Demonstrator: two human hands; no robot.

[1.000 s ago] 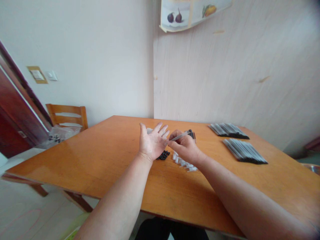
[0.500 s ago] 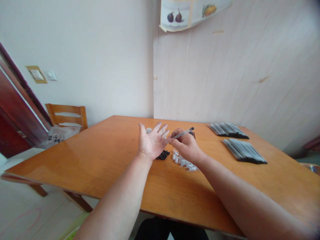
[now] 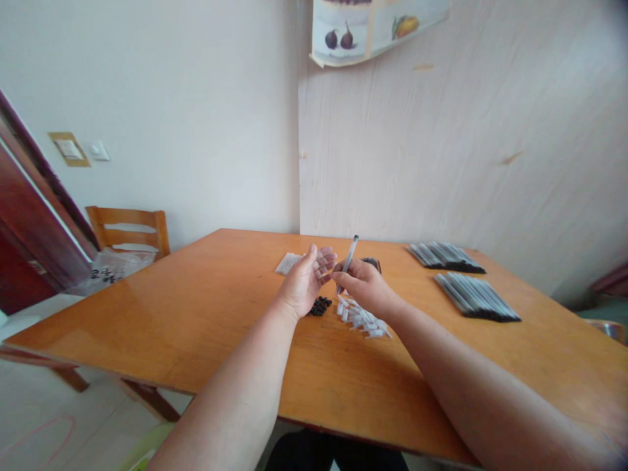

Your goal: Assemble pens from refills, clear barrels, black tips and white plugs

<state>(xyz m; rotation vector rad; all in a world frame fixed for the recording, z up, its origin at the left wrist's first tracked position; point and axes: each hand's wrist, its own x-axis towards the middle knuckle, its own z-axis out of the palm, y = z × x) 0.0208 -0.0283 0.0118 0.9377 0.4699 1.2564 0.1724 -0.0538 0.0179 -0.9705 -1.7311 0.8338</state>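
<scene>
fruit poster (image 3: 363,29) at twelve o'clock, wooden chair (image 3: 130,229) and clear plastic bag (image 3: 115,267) at ten, wall switches (image 3: 69,149) above

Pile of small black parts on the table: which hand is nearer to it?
Left. The left hand is right by the black pile, partly hiding it; the right hand, holding a pen, is farther off, to its right.

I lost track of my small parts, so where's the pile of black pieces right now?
On the table, just below your left hand, left of the white pieces.
</scene>
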